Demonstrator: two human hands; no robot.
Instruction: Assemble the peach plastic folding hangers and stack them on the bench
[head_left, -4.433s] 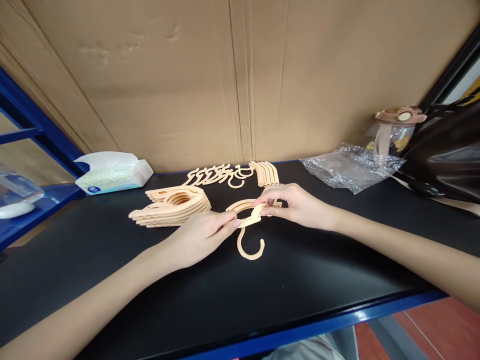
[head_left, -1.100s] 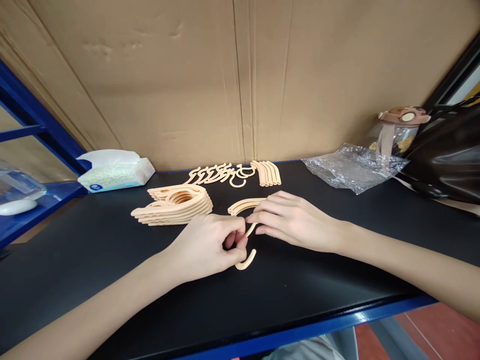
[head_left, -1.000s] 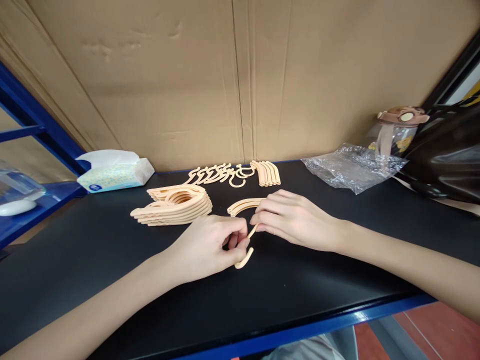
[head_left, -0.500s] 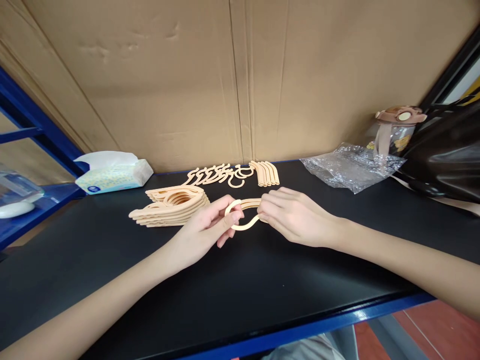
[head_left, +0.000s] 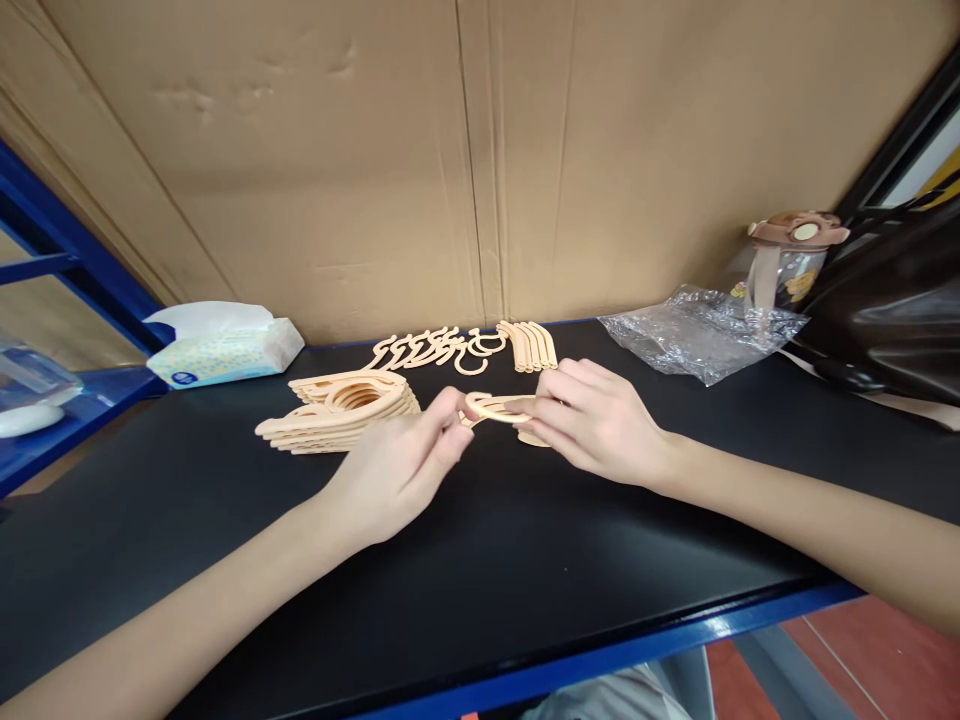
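Both hands meet over the middle of the black table, around cream plastic hanger parts. A curved hanger hook (head_left: 501, 412), seen nearly edge-on, spans the gap between them. My left hand (head_left: 405, 455) pinches the parts' left end between thumb and fingers. On the other side, my right hand (head_left: 600, 420) is closed round the right end; its fingers hide much of the pieces, and how they join cannot be seen. Just beyond my left hand lies a stack of cream hanger bodies (head_left: 345, 420). Behind the hands are several loose hooks (head_left: 420, 347) and a row of short curved bars (head_left: 531, 347).
A tissue pack (head_left: 225, 345) sits at the back left, by a blue rack (head_left: 75, 250). Crumpled clear plastic (head_left: 697, 330), a drink bottle (head_left: 795, 260) and a dark bag (head_left: 892, 300) occupy the right. Cardboard (head_left: 337, 150) stands behind the table.
The hook, earlier seen as an open round loop, has turned and now looks flat and narrow. My left hand has rolled over, its back now facing up more.
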